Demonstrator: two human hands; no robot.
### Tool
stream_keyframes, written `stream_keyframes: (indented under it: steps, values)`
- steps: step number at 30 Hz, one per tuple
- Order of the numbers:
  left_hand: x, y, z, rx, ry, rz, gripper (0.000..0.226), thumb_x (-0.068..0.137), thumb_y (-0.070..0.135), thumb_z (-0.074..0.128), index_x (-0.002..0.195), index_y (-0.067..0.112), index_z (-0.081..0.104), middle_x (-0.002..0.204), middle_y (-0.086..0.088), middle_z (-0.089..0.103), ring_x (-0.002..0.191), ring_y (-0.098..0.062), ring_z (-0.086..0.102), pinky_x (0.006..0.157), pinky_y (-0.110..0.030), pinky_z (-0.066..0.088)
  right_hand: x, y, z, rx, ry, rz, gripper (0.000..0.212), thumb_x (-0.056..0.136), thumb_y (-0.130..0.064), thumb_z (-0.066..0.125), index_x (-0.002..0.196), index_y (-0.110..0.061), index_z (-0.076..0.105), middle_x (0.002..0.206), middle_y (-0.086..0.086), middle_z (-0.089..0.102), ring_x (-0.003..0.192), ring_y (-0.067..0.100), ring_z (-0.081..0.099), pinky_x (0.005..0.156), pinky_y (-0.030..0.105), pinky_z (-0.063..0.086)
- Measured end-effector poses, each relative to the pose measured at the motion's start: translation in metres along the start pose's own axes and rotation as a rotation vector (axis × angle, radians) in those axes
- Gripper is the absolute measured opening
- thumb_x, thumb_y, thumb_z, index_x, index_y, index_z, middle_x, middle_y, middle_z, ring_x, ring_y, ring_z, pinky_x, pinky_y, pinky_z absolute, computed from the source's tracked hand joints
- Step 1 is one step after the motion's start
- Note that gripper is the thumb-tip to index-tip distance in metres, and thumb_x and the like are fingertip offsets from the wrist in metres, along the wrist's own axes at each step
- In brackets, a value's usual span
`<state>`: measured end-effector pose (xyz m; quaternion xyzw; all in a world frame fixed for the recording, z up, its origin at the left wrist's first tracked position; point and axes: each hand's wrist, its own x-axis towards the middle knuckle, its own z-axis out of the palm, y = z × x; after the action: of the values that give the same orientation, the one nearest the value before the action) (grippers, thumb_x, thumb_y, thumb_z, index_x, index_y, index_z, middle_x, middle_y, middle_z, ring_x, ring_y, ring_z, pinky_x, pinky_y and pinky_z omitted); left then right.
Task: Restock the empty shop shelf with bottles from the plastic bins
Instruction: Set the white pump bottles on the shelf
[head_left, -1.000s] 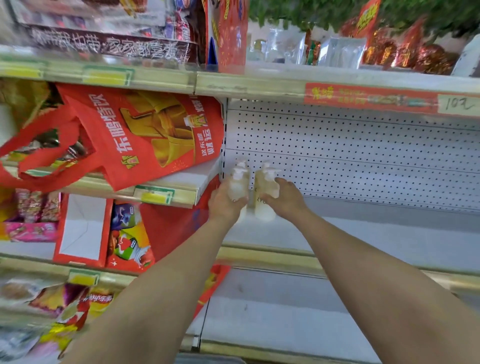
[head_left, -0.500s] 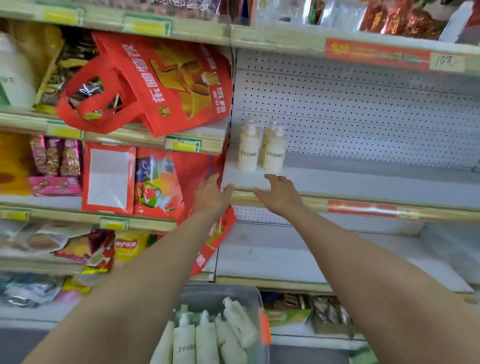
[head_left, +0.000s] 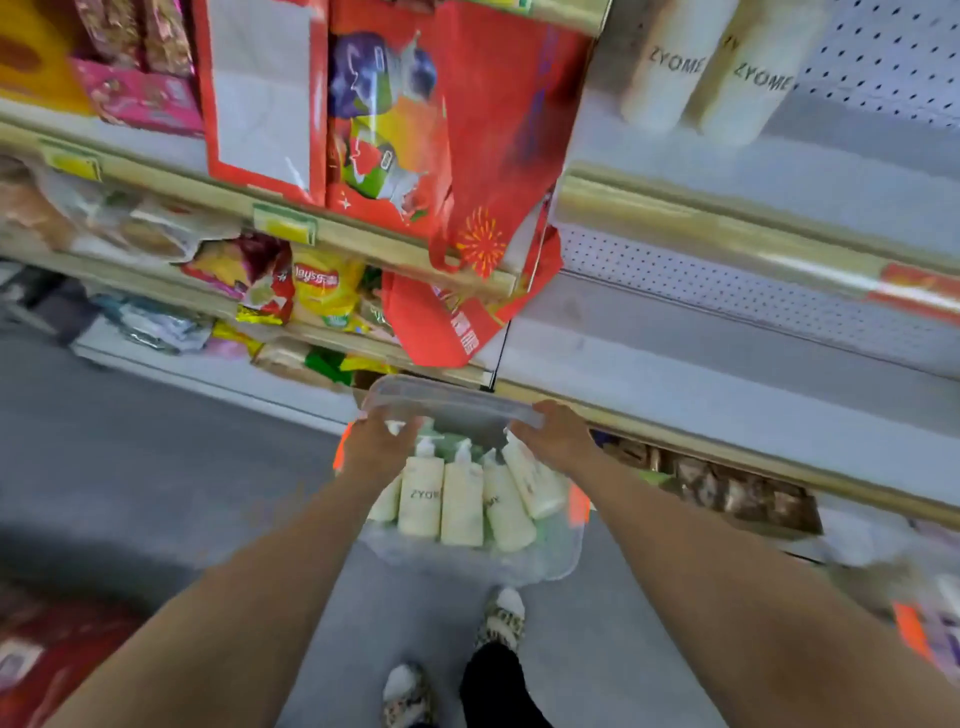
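Note:
A clear plastic bin (head_left: 550, 564) stands on the floor below me, holding several cream "ZYOME" pump bottles (head_left: 461, 503) lying side by side. My left hand (head_left: 375, 446) hovers over the bin's left side, fingers loosely bent above the bottle tops, holding nothing. My right hand (head_left: 557, 435) is over the bin's far right corner, also holding nothing. Two cream bottles (head_left: 714, 78) stand on the white shelf (head_left: 831, 176) at the top right.
A red tote bag (head_left: 493, 171) hangs beside the shelf's left end. Snack packets (head_left: 322, 288) fill the shelves on the left. Lower white shelves run along the right. Grey floor and my slippered feet (head_left: 498, 618) lie below the bin.
Both hands have let go of the two bottles, left them standing on the shelf, and dropped down to the bin. The view has tilted down towards the floor.

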<state>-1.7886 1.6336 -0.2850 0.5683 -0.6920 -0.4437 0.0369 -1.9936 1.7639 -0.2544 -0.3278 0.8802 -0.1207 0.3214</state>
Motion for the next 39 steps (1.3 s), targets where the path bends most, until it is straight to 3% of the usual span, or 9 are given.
stream_keyframes:
  steps: [2, 6, 10, 17, 20, 24, 30, 34, 39]
  values:
    - [0.003, -0.024, 0.017, -0.004, -0.011, -0.083, 0.064, 0.093, 0.045, 0.061, 0.143, 0.008, 0.045, 0.136, -0.019, 0.057, 0.125, -0.035, 0.053, 0.103, -0.038, 0.040, 0.008, 0.017, 0.027, 0.033, -0.069, 0.045, 0.061, 0.093, -0.053, 0.058, 0.138, -0.014, 0.052, 0.129, 0.002, 0.062, 0.120, 0.024, 0.060, 0.076, 0.021, 0.045]
    - [0.007, -0.048, 0.056, -0.021, -0.134, -0.212, 0.071, 0.093, 0.049, 0.059, 0.150, 0.012, 0.037, 0.149, -0.013, 0.046, 0.136, -0.031, 0.044, 0.109, -0.036, 0.035, 0.031, 0.057, 0.059, 0.025, -0.120, 0.152, 0.074, 0.088, -0.056, 0.063, 0.144, -0.013, 0.042, 0.130, 0.008, 0.062, 0.113, 0.027, 0.062, 0.088, 0.034, 0.050]
    - [0.013, -0.058, 0.093, -0.116, -0.140, -0.330, 0.067, 0.090, 0.044, 0.066, 0.144, 0.012, 0.043, 0.128, -0.014, 0.059, 0.122, -0.032, 0.054, 0.099, -0.035, 0.041, 0.056, 0.082, 0.080, 0.020, -0.175, 0.221, 0.082, 0.084, -0.055, 0.069, 0.148, -0.014, 0.036, 0.137, 0.008, 0.055, 0.119, 0.029, 0.057, 0.086, 0.032, 0.045]
    - [0.039, -0.073, 0.115, -0.113, -0.104, -0.414, 0.074, 0.086, 0.044, 0.071, 0.146, 0.014, 0.043, 0.134, -0.010, 0.059, 0.124, -0.032, 0.053, 0.099, -0.038, 0.042, 0.095, 0.101, 0.101, 0.058, -0.242, 0.264, 0.086, 0.076, -0.052, 0.079, 0.141, -0.013, 0.040, 0.136, 0.007, 0.053, 0.121, 0.029, 0.054, 0.085, 0.032, 0.043]
    - [0.046, -0.076, 0.126, -0.146, -0.121, -0.428, 0.071, 0.080, 0.038, 0.078, 0.140, 0.014, 0.048, 0.128, -0.008, 0.061, 0.118, -0.031, 0.056, 0.094, -0.038, 0.046, 0.103, 0.104, 0.105, 0.037, -0.249, 0.291, 0.097, 0.073, -0.052, 0.082, 0.146, -0.012, 0.033, 0.141, 0.011, 0.041, 0.128, 0.031, 0.046, 0.096, 0.037, 0.044]
    - [0.053, -0.084, 0.137, -0.088, -0.098, -0.455, 0.082, 0.067, 0.039, 0.087, 0.135, 0.013, 0.050, 0.129, -0.012, 0.054, 0.115, -0.034, 0.054, 0.099, -0.047, 0.047, 0.110, 0.105, 0.107, 0.021, -0.232, 0.307, 0.089, 0.064, -0.048, 0.088, 0.136, -0.017, 0.045, 0.127, 0.008, 0.047, 0.112, 0.025, 0.051, 0.088, 0.034, 0.045]
    - [0.057, -0.081, 0.116, -0.138, -0.213, -0.510, 0.080, 0.059, 0.051, 0.088, 0.121, 0.008, 0.061, 0.116, -0.009, 0.065, 0.106, -0.031, 0.061, 0.092, -0.047, 0.053, 0.096, 0.103, 0.079, 0.690, -0.386, 0.402, 0.049, 0.070, -0.017, 0.086, 0.114, -0.016, 0.065, 0.107, 0.007, 0.073, 0.094, 0.025, 0.070, 0.077, 0.037, 0.057]
    - [0.037, -0.064, 0.087, -0.522, -0.329, -0.530, 0.056, 0.075, 0.032, 0.084, 0.121, 0.013, 0.061, 0.114, -0.005, 0.069, 0.101, -0.026, 0.066, 0.077, -0.041, 0.057, 0.065, 0.099, 0.068, 1.150, -0.564, 0.399, 0.068, 0.069, -0.016, 0.079, 0.133, -0.009, 0.057, 0.124, 0.016, 0.068, 0.116, 0.037, 0.064, 0.096, 0.053, 0.051]
    - [0.005, -0.035, 0.056, -0.639, -0.481, -0.392, 0.066, 0.063, 0.044, 0.086, 0.121, 0.023, 0.061, 0.113, 0.001, 0.073, 0.105, -0.023, 0.068, 0.085, -0.043, 0.056, 0.019, 0.081, 0.051, 1.454, -0.536, 0.373, 0.090, 0.058, -0.022, 0.090, 0.139, -0.008, 0.052, 0.137, 0.022, 0.058, 0.126, 0.041, 0.055, 0.106, 0.058, 0.043]
